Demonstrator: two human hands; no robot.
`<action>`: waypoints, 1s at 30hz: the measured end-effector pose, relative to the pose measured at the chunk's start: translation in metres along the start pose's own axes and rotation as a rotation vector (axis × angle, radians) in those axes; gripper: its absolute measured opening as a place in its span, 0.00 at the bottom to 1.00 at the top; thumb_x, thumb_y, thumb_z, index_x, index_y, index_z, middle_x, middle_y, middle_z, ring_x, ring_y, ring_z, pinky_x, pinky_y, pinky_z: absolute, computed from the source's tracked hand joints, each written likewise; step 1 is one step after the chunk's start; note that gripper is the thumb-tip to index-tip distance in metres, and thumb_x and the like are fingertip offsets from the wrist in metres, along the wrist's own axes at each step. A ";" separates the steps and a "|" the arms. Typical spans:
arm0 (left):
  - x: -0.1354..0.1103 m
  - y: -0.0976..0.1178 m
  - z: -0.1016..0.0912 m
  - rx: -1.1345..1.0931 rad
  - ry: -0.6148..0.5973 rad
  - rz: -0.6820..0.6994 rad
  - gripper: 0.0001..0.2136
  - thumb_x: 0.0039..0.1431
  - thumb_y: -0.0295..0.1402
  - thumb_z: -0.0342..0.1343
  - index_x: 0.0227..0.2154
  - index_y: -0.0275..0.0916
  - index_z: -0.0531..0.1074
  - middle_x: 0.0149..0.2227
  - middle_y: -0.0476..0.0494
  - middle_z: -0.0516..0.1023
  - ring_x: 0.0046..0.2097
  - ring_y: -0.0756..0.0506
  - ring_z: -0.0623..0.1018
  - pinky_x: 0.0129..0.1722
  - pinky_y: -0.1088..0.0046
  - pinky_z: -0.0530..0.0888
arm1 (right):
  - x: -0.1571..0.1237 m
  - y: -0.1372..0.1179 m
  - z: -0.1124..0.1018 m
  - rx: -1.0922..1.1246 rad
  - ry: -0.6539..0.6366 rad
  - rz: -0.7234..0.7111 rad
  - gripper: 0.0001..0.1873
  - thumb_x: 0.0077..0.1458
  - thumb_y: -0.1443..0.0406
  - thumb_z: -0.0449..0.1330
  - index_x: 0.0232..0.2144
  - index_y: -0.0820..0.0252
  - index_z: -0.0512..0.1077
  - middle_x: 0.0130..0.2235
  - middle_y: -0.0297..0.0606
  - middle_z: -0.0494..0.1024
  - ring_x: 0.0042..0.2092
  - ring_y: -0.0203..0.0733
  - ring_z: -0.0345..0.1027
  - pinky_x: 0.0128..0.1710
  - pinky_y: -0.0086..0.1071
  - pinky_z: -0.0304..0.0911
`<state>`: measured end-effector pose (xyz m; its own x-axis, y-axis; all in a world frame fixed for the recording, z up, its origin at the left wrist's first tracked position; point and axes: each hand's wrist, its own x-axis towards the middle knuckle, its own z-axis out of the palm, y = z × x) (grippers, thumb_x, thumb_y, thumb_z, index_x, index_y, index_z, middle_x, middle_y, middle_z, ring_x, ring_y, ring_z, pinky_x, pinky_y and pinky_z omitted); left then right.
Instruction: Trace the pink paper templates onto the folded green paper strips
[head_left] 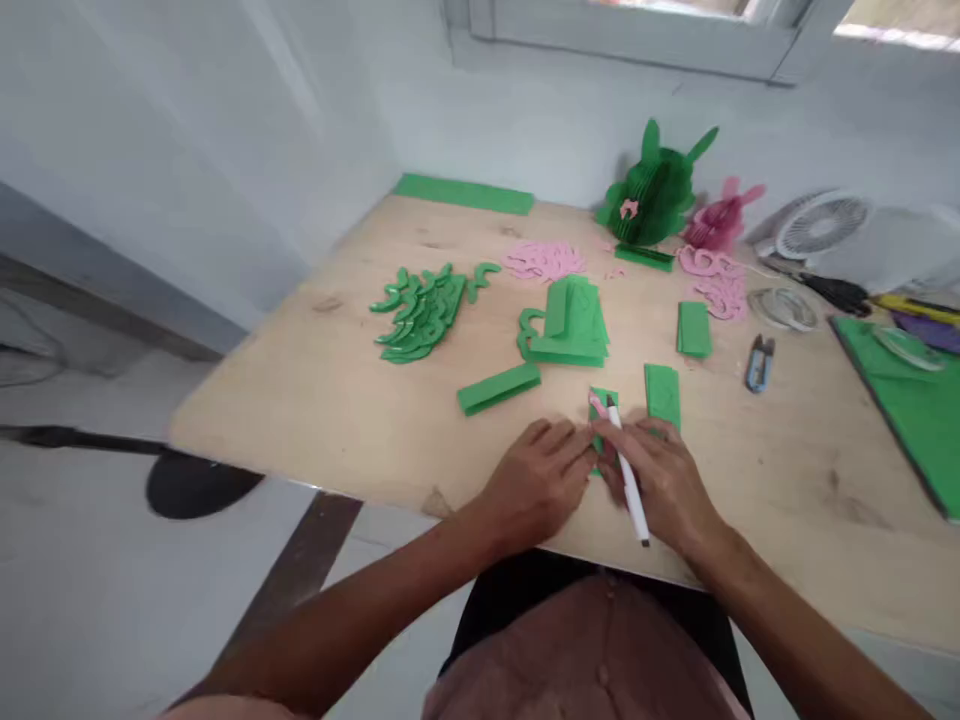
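Note:
Both hands rest close together at the near edge of the wooden table (315, 400). My right hand (664, 485) is closed around a white pen (628, 480), whose tip points at a small green paper piece (602, 405) with a pink shape lying on it. My left hand (536, 480) presses its fingertips on the near end of that same green piece, fingers curled together. A green strip (499, 387) lies just left of the hands, and a green stack (663, 393) just to the right.
Curved green cut-outs (420, 312), a pile of green sheets (574, 322), pink cut-outs (544, 260), a green paper rabbit (656, 190) and a pink one (720, 222) fill the back. Small clippers (759, 362), tape (784, 308), a fan (821, 225) and a green mat (915, 405) sit at the right.

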<state>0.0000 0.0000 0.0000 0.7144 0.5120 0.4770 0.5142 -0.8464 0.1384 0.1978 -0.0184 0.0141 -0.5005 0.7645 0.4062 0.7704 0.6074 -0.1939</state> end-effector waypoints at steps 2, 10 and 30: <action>0.000 0.000 0.000 0.003 -0.013 0.008 0.10 0.64 0.29 0.50 0.44 0.32 0.71 0.49 0.40 0.75 0.50 0.41 0.72 0.49 0.60 0.68 | -0.001 0.002 0.002 -0.001 0.013 -0.019 0.25 0.61 0.71 0.54 0.60 0.59 0.59 0.43 0.42 0.80 0.41 0.45 0.75 0.48 0.43 0.60; 0.006 -0.008 -0.005 -0.145 0.060 -0.072 0.07 0.64 0.30 0.50 0.39 0.36 0.73 0.48 0.44 0.77 0.51 0.42 0.72 0.50 0.62 0.69 | 0.001 0.001 0.001 0.015 0.008 0.008 0.24 0.59 0.72 0.56 0.58 0.59 0.62 0.39 0.39 0.80 0.37 0.42 0.74 0.46 0.42 0.61; 0.010 -0.008 0.008 0.014 0.103 -0.006 0.07 0.66 0.28 0.49 0.32 0.35 0.71 0.41 0.44 0.77 0.48 0.44 0.73 0.49 0.63 0.68 | 0.001 -0.001 0.002 0.025 0.012 0.023 0.25 0.62 0.71 0.53 0.60 0.59 0.60 0.40 0.42 0.80 0.40 0.44 0.75 0.47 0.42 0.61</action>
<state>0.0066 0.0129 -0.0036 0.6587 0.4990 0.5631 0.5258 -0.8406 0.1298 0.1957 -0.0184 0.0130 -0.4781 0.7758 0.4117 0.7715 0.5950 -0.2253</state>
